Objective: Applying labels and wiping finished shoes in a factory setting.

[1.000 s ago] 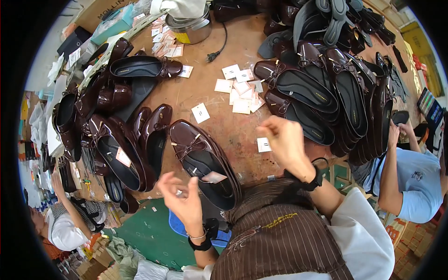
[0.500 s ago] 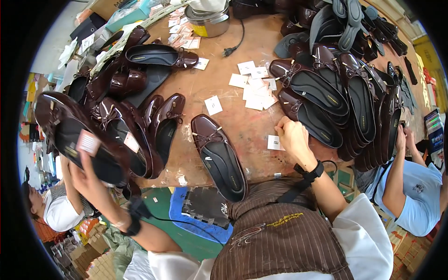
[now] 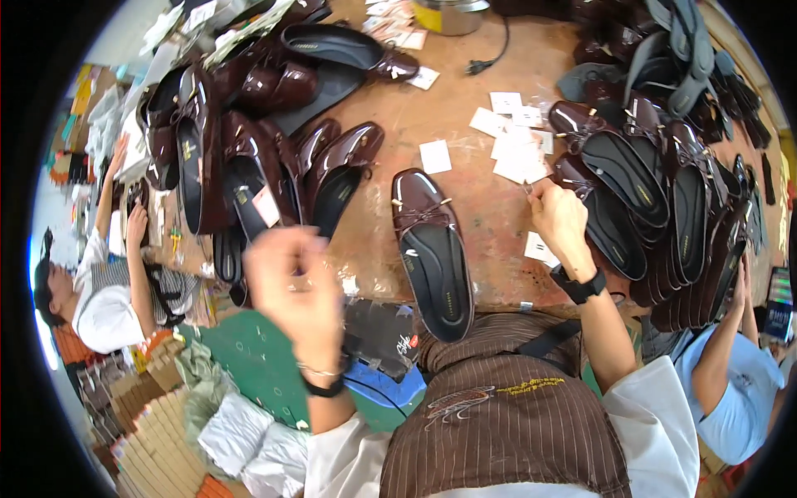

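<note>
Looking down over our striped apron, we see our right hand (image 3: pixel 560 220) reaching to the scattered white paper tags (image 3: pixel 519 153) on the brown bench (image 3: pixel 490 224), its fingers drawn together at the near edge of the pile, seemingly pinching something small, though we cannot make out what. Our left hand (image 3: pixel 292 278) hangs blurred above the bench's near edge, loosely curled; we cannot tell whether it grips anything. Between the two hands lies a single dark brown loafer (image 3: pixel 433 249) with a bow, sole down and opening up, toe pointing far, set apart from the rest so its insole is easy to reach. A heap of similar shoes (image 3: pixel 249 166) crowds the left, and a row of shoes (image 3: pixel 664 199) stands packed on edge at the right, likely to save room. A coiled cord's plug (image 3: pixel 475 66) rests at the far side.
</note>
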Demonstrator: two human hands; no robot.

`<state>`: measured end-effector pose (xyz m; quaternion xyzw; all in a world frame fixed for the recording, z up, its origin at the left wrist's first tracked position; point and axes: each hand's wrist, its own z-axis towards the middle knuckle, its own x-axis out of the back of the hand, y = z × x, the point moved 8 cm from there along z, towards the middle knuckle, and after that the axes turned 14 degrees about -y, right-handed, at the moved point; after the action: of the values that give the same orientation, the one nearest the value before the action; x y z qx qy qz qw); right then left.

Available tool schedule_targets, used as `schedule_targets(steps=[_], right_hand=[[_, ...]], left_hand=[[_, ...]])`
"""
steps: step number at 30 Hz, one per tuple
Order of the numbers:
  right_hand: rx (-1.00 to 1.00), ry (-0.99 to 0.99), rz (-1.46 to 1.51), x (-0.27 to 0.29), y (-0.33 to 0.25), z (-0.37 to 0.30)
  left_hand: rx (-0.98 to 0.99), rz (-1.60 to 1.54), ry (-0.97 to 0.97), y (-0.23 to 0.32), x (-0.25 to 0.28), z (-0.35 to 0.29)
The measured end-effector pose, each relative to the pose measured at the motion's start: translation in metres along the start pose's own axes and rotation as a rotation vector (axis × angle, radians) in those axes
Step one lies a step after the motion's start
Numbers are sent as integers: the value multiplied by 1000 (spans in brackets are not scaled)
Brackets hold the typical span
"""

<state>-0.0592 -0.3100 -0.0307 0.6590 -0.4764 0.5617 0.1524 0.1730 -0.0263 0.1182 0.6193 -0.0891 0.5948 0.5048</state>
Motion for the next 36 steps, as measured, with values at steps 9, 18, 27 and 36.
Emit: schedule_targets(steps=[9, 18, 27, 36], right_hand=[[642, -116, 422, 12, -143, -75], [667, -12, 9, -40, -163, -74], [666, -48, -12, -35, -172, -70], [638, -21, 43, -37, -168, -69]], left_hand=[[327, -256, -396, 10, -124, -51], [245, -80, -260, 13, -120, -58], [251, -93, -215, 9, -123, -63], [251, -98, -202, 9, -122, -60]])
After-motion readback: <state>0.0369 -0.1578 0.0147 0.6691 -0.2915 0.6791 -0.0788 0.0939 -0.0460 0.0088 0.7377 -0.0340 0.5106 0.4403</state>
